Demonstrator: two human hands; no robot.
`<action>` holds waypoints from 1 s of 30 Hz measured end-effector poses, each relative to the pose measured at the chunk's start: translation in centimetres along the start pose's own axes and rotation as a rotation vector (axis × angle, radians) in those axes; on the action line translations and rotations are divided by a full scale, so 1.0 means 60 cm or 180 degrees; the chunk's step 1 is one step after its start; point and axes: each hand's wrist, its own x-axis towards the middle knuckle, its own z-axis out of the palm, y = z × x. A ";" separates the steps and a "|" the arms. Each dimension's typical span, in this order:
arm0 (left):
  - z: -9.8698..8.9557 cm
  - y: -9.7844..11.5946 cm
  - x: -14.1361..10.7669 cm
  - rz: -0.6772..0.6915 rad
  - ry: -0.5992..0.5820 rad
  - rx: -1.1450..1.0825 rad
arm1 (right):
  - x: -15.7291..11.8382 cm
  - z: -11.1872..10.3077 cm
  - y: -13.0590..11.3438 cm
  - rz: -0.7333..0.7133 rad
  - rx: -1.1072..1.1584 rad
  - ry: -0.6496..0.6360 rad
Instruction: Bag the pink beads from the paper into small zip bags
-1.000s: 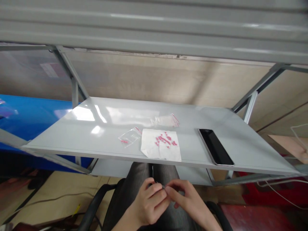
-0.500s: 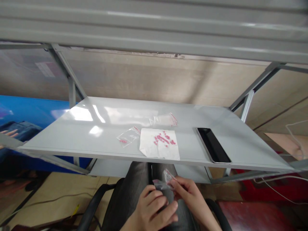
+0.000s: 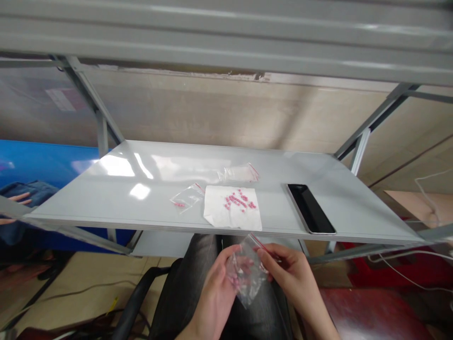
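Note:
A clear zip bag (image 3: 247, 276) with a red seal line hangs between my hands above my lap. My left hand (image 3: 219, 283) grips its left side, the fingers partly behind the plastic. Thumb and fingers of my right hand (image 3: 283, 267) pinch the bag near its red seal. Some pink bits show through the plastic by my left hand. On the table, a white paper sheet (image 3: 231, 219) bears several small pink beads (image 3: 238, 200). Left of the sheet lies a clear bag (image 3: 189, 198) with a few pink beads inside. Behind the sheet are flat clear bags (image 3: 237, 174).
A black phone (image 3: 311, 208) rests on the right part of the grey table (image 3: 88, 203). Metal struts stand at both table ends, and a shelf (image 3: 226, 38) spans overhead. Another person's hand (image 3: 16, 205) shows at the far left.
The bag has been raised and spread out, so more of it shows. My left hand has turned and moved up to the bag's left side. My right hand has risen slightly.

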 end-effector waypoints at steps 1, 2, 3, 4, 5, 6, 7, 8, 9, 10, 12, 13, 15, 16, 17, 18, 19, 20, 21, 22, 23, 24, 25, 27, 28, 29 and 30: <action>-0.001 -0.001 0.001 -0.0105 0.0051 -0.0134 | 0.002 -0.001 0.004 0.0089 0.0090 -0.0063; -0.003 -0.001 0.002 -0.0184 0.0121 -0.0221 | 0.005 -0.002 0.007 0.0150 0.0201 -0.0107; -0.004 -0.001 0.003 -0.0230 0.0207 -0.0238 | 0.007 -0.003 0.010 0.0192 0.0320 -0.0128; -0.005 0.000 0.003 -0.0243 0.0303 -0.0179 | 0.008 -0.003 0.012 0.0231 0.0441 -0.0123; -0.005 0.002 0.003 -0.0210 0.0400 -0.0059 | 0.009 -0.003 0.014 0.0272 0.0557 -0.0113; -0.004 0.005 0.001 -0.0131 0.0490 0.0089 | 0.009 -0.003 0.015 0.0305 0.0669 -0.0105; -0.003 0.007 0.000 -0.0043 0.0561 0.0237 | 0.008 -0.003 0.016 0.0330 0.0774 -0.0118; -0.001 0.010 -0.002 0.0040 0.0618 0.0362 | 0.007 -0.002 0.017 0.0353 0.0876 -0.0152; 0.000 0.013 -0.003 0.0115 0.0668 0.0465 | 0.006 -0.002 0.017 0.0369 0.0976 -0.0189; 0.001 0.016 -0.004 0.0182 0.0710 0.0558 | 0.004 -0.002 0.018 0.0391 0.1067 -0.0226; 0.001 0.021 -0.005 0.0263 0.0783 0.0749 | 0.001 -0.003 0.020 0.0458 0.1208 -0.0266; -0.001 0.023 -0.004 0.0291 0.0806 0.0838 | 0.000 -0.005 0.020 0.0494 0.1265 -0.0270; -0.006 0.028 -0.003 0.0348 0.0811 0.0964 | -0.001 -0.009 0.021 0.0523 0.1353 -0.0293; -0.009 0.031 -0.003 0.0363 0.0812 0.0987 | 0.000 -0.011 0.021 0.0521 0.1375 -0.0335; -0.012 0.034 -0.003 0.0367 0.0820 0.0983 | 0.000 -0.013 0.022 0.0508 0.1374 -0.0401; -0.015 0.037 -0.003 0.0358 0.0833 0.0958 | 0.001 -0.015 0.023 0.0500 0.1351 -0.0488; -0.017 0.040 -0.004 0.0341 0.0850 0.0922 | 0.002 -0.017 0.024 0.0508 0.1316 -0.0588; -0.018 0.043 -0.005 0.0315 0.0865 0.0891 | 0.004 -0.018 0.026 0.0536 0.1287 -0.0691; -0.018 0.047 -0.005 0.0287 0.0876 0.0870 | 0.005 -0.019 0.029 0.0582 0.1268 -0.0791; -0.018 0.049 -0.006 0.0269 0.0882 0.0858 | 0.006 -0.019 0.032 0.0638 0.1265 -0.0876; -0.018 0.052 -0.007 0.0271 0.0892 0.0854 | 0.007 -0.018 0.035 0.0693 0.1280 -0.0945; -0.018 0.054 -0.007 0.0287 0.0902 0.0855 | 0.007 -0.017 0.038 0.0742 0.1316 -0.1010; -0.018 0.055 -0.007 0.0319 0.0918 0.0860 | 0.007 -0.015 0.041 0.0776 0.1372 -0.1077; -0.022 0.056 -0.005 0.0395 0.0959 0.0912 | 0.005 -0.008 0.046 0.0782 0.1564 -0.1174; -0.025 0.056 -0.003 0.0424 0.0984 0.0971 | 0.004 -0.004 0.047 0.0763 0.1698 -0.1190; -0.030 0.055 -0.002 0.0469 0.1018 0.1061 | 0.004 0.001 0.048 0.0742 0.1840 -0.1178; -0.034 0.054 -0.001 0.0559 0.1066 0.1198 | 0.003 0.007 0.049 0.0722 0.1979 -0.1134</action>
